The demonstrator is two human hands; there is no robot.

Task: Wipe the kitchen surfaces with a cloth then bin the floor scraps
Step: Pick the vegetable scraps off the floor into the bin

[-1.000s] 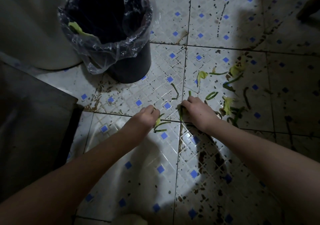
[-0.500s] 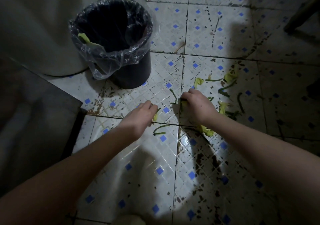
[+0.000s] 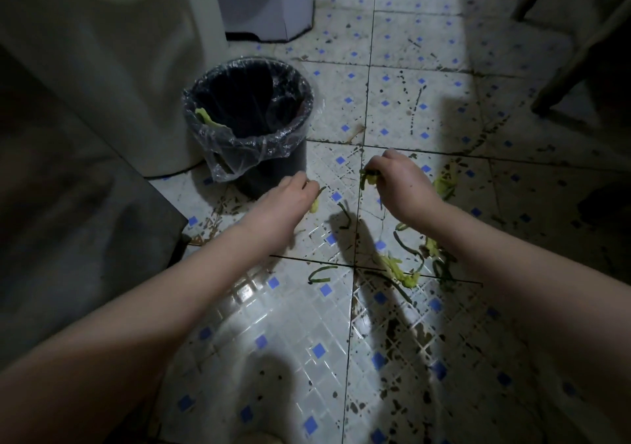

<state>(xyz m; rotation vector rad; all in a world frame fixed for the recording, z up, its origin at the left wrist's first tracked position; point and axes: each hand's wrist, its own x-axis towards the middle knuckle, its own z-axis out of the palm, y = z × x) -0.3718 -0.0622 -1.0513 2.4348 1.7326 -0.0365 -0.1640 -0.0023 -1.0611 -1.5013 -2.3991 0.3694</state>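
Stained blue-dotted floor tiles [image 3: 290, 324] hold many green-yellow vegetable scraps [image 3: 401, 271] not yet binned, as a left hand [image 3: 290, 201] and right hand [image 3: 401, 184], each pinching peelings [image 3: 368, 178], hover beside the black bag-lined round bin [image 3: 276, 166].

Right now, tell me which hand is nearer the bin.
Left. The left hand is beside the bin, by its base, pinching a yellow scrap; the right hand holds green scraps farther right over the tiles.

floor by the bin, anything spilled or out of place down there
Yes. Green and yellow vegetable scraps lie strewn over the tiled floor right of the bin, with dark stains speckling the tiles. One yellow scrap sits on the liner at the bin's rim rather than down inside.
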